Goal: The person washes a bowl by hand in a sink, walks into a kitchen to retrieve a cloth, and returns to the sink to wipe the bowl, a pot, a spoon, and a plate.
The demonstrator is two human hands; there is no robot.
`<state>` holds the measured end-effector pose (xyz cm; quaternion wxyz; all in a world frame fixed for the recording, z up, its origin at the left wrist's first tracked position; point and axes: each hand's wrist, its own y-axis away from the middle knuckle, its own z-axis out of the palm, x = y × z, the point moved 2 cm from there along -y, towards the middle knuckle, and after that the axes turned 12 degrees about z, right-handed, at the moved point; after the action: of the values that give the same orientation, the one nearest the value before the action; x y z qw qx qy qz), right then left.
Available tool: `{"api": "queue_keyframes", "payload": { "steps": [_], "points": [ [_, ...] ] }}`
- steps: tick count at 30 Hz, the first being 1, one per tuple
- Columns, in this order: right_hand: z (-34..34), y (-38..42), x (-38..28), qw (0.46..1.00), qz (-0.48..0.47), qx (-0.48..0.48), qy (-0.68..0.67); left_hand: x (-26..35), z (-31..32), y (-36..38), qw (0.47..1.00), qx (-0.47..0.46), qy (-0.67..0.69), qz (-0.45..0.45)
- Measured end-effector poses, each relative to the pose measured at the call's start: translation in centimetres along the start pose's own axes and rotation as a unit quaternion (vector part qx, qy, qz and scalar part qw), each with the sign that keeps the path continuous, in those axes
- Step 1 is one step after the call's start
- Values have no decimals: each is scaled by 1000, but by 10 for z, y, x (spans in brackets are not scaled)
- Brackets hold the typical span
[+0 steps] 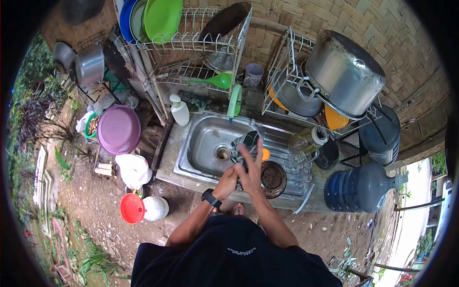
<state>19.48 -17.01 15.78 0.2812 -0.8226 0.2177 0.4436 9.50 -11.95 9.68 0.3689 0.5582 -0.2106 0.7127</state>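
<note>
- The right hand [249, 168] stood open, fingers spread and pointing to twelve o'clock, with nothing clamped in it; the left hand [228, 180], a black watch [211, 197] on its wrist, was pressed against the right one's heel — whether it gripped anything could not be told.
- Both hands were together over the right edge of the steel sink [205, 143], a smooth rectangular basin with a round drain.
- At twelve o'clock from the fingers lay a dark, glossy dish [245, 142] in the basin; its exact shape was unclear.
- At three o'clock sat a round, dark, rough-looking pan [273, 178] on the ribbed drainboard, a small orange piece [265, 154] just above it.
- At eleven o'clock stood a white soap bottle [180, 110].
- Farther out, at one o'clock, a wire rack [287, 71] held a large, dull-shining steel pot [343, 72] — tilted on its side.
- At nine o'clock rested a purple plastic basin [119, 129], upside down.
</note>
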Motion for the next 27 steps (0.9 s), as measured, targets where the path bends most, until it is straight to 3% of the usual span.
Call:
{"api": "queue_keyframes", "payload": {
  "steps": [1,3,4,7,8,12,15,16,19,20,22,23,25,27],
  "points": [
    [2,3,3,1000,-3,13,12,5,3,1,998,2,-37,45],
    [3,-7,10,998,-19,42,40,23,2,8,996,-33,-20,-83],
    [2,-14,10,996,-29,62,49,26,7,10,997,-19,-12,-69],
    [-3,-38,27,983,145,105,-35,7,0,10,988,-62,73,-124],
    [-5,-43,37,973,207,62,-85,-4,-3,10,989,-73,63,-113],
    [18,-4,19,992,84,87,40,15,5,7,996,-6,-71,-57],
    [10,-5,17,992,104,56,53,18,2,13,985,-78,-113,-105],
    [6,-12,13,987,115,97,62,11,3,13,990,-73,-84,-84],
    [2,-38,56,965,228,127,20,11,5,14,978,-64,88,-178],
    [2,-38,66,940,303,110,-110,13,10,15,977,-36,122,-173],
    [6,-30,67,824,434,65,-358,-3,0,12,956,-45,211,-201],
    [9,-23,56,820,425,59,-378,-12,-5,8,942,-50,255,-213],
    [11,-5,2,810,410,43,-417,-9,-6,3,972,-30,180,-147],
    [11,5,1,934,290,-3,-210,-6,-5,3,980,1,159,-123]
  ]
}}
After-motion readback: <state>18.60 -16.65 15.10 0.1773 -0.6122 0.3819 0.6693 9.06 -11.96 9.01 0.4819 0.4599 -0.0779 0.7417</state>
